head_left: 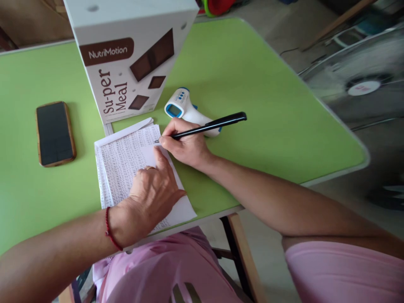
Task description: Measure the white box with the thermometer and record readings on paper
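Note:
My right hand (189, 145) is closed round a black pen (214, 124), its tip at the upper right part of a sheet of paper (121, 162). Rows of small handwriting cover much of the sheet, which lies on top of other papers. My left hand (154, 187) rests on the page just below the pen tip. Its index finger and thumb are stretched out, while the other fingers are curled under and partly hidden. Right behind my right hand lies a white and blue infrared thermometer (187, 110), partly covered by the hand and pen.
A tall white NutriMotion box (139, 38) stands behind the papers. To the left, a smartphone (56, 134) with a dark screen lies on the green table (268, 109). Beyond the table's right edge is a fan (362, 86). A wooden chair part (244, 252) shows below the front edge.

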Demonstrator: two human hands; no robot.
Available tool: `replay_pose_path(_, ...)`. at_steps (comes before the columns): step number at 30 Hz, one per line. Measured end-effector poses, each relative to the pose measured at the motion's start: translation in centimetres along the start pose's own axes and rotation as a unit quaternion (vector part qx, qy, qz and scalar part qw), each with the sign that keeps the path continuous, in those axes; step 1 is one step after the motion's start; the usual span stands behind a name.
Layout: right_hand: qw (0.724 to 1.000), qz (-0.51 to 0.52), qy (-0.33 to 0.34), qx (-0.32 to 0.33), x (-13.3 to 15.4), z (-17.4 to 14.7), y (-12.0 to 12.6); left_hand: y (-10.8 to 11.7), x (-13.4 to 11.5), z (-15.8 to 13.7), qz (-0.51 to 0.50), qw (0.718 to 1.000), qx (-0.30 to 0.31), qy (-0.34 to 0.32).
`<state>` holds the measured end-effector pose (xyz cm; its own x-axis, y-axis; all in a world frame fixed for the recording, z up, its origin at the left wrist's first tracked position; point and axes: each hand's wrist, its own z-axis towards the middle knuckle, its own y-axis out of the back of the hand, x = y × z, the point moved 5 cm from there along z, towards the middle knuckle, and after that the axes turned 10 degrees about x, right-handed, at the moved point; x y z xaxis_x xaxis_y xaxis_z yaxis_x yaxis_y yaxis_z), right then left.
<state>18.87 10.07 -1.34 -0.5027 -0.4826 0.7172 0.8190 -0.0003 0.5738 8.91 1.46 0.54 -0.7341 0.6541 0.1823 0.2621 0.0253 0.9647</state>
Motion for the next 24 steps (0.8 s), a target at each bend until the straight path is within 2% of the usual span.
replay_pose_path(13, 0.999, 0.004, 0.022, -0.043, -0.1, 0.0, 0.9, -0.1, 0.0, 0.0, 0.032, 0.999, -0.015, -0.003)
replay_pose_path(18, 0.993, -0.056, 0.08, -0.062, 0.6, 0.2, 2.1, 0.1, -0.2, 0.1, 0.034, 0.999, -0.014, -0.008)
replay_pose_path(21, 0.987, -0.101, 0.106, -0.061, 0.7, 0.4, 2.8, 0.9, 0.8, 0.4, -0.03, 0.999, -0.027, -0.03)
replay_pose_path(23, 0.984, -0.123, 0.111, -0.061, 0.5, 0.5, 3.3, 1.9, 2.6, 0.9, -0.113, 0.991, -0.071, -0.031)
replay_pose_path(24, 0.983, -0.131, 0.112, -0.061, 0.4, 0.6, 3.4, 2.4, 3.9, 1.0, -0.16, 0.98, -0.115, -0.014)
